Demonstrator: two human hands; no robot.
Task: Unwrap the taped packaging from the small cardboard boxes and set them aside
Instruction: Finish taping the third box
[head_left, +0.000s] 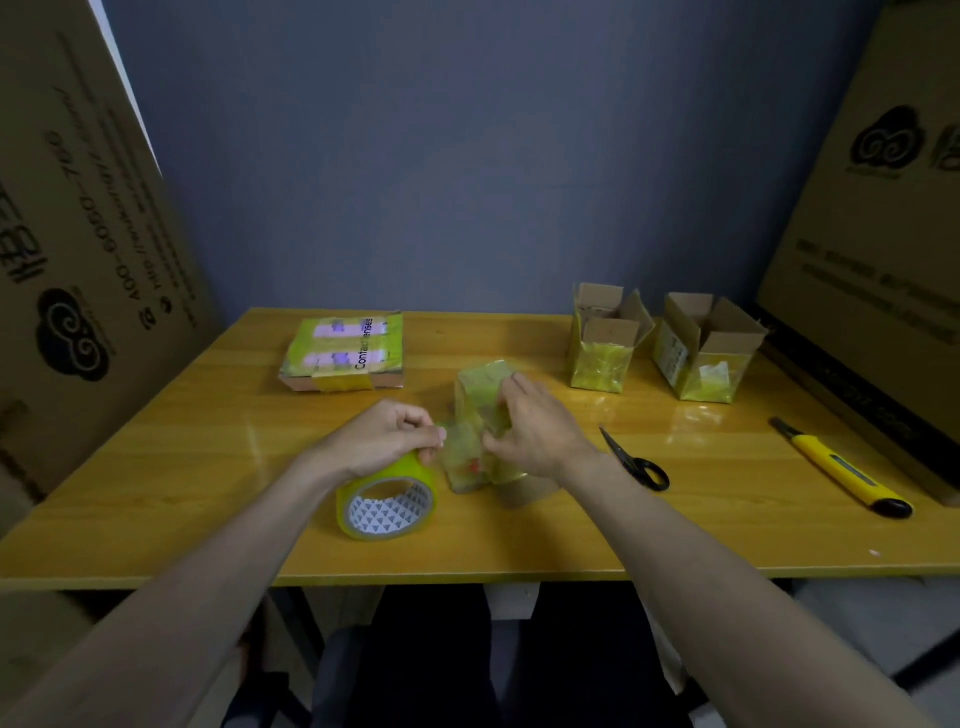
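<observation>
- My left grip (387, 434) is curled tight, thumb and fingertips pinching a loose flap of yellowish tape wrap (457, 441) that stretches rightward from it.
- My right grip (530, 426) lies over the taped small box (483, 400), fingers curved round its upper near face and thumb at the wrap low on its left side; I read that as holding the box.
- That box stands on the surface (208, 467) between my two grips, still covered in glossy yellow-green tape, with crumpled wrap bunched at its near foot.
- Directly below my left grip, and touching its heel as far as I can see, a tape roll (387, 499) stands on edge, its white patterned core facing me.
- Just right of my right wrist lie black scissors (634, 460), blades pointing away from me.
- Farther right of that grip, well apart, a yellow utility knife (841, 467) lies slantwise near the surface's edge.
- Beyond my right grip stand two opened boxes, one nearer (605, 343) and one farther right (701, 348), flaps up, lower walls still taped.
- Beyond my left grip lies a flat taped parcel (345, 353) with printed labels.
- Big cardboard cartons lean at the left (78, 234) and right (872, 208) of the scene.
</observation>
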